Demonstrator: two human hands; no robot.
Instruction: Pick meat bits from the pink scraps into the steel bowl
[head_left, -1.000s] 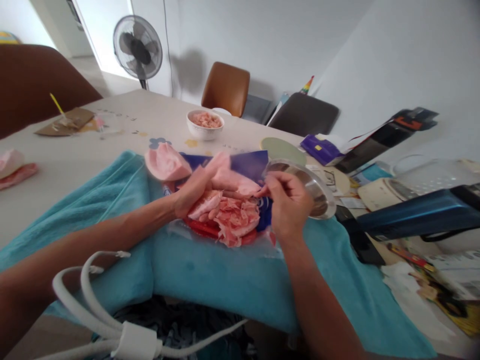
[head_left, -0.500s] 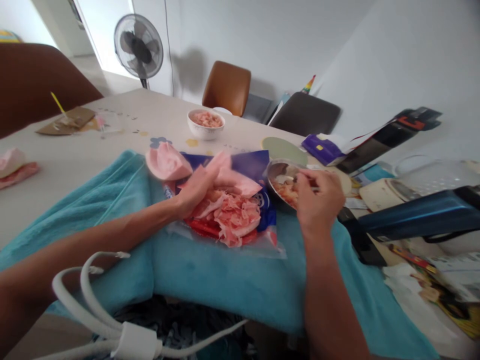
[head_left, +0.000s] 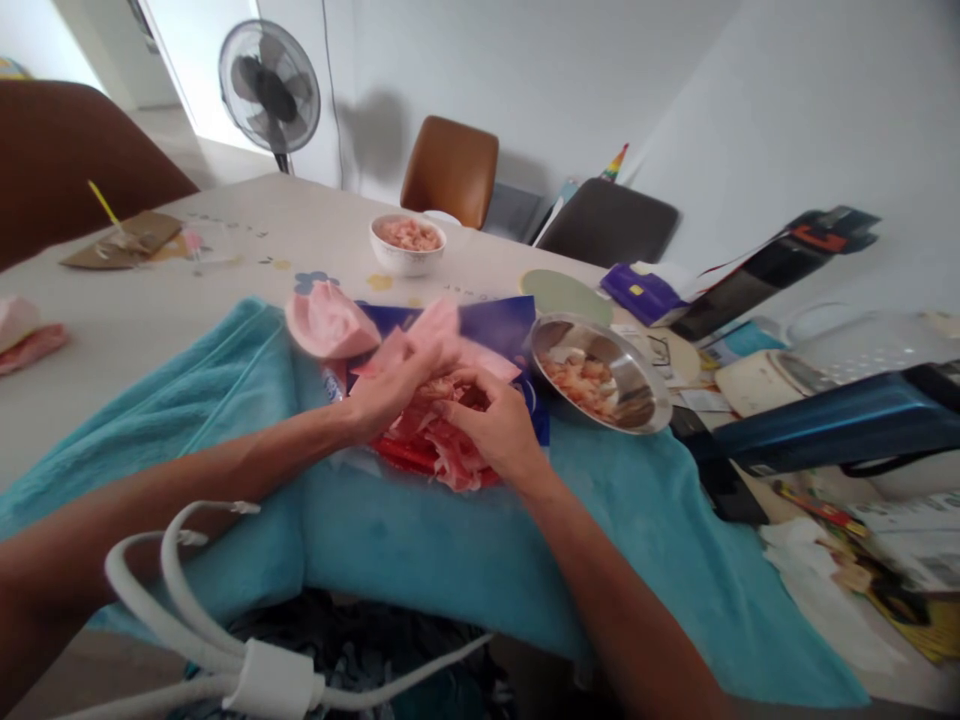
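On a blue plastic bag [head_left: 495, 318] lies a heap of torn pink pomelo membrane [head_left: 459, 468], with thick pink pomelo rind [head_left: 330, 322] beside it. My left hand [head_left: 394, 392] reaches over the heap, fingers curled round a pomelo segment [head_left: 444, 385] that is mostly hidden. My right hand [head_left: 499, 425] meets it from the other side, thumb and fingers bent in a pinch at the same segment. Right of the bag, a steel bowl [head_left: 651, 395] tilts slightly and holds loose pomelo pulp [head_left: 581, 385].
A white bowl [head_left: 409, 262] of pulp stands farther back. A turquoise towel [head_left: 435, 560] lies under the bag. To the right are a blue bottle [head_left: 832, 425], a dark phone [head_left: 720, 470] and a purple pack [head_left: 643, 293]. A white cable [head_left: 187, 630] hangs in front.
My right hand has left the steel bowl and moved left to the segment at my left hand. The left hand has stayed over the heap. The pulp in the steel bowl is now uncovered.
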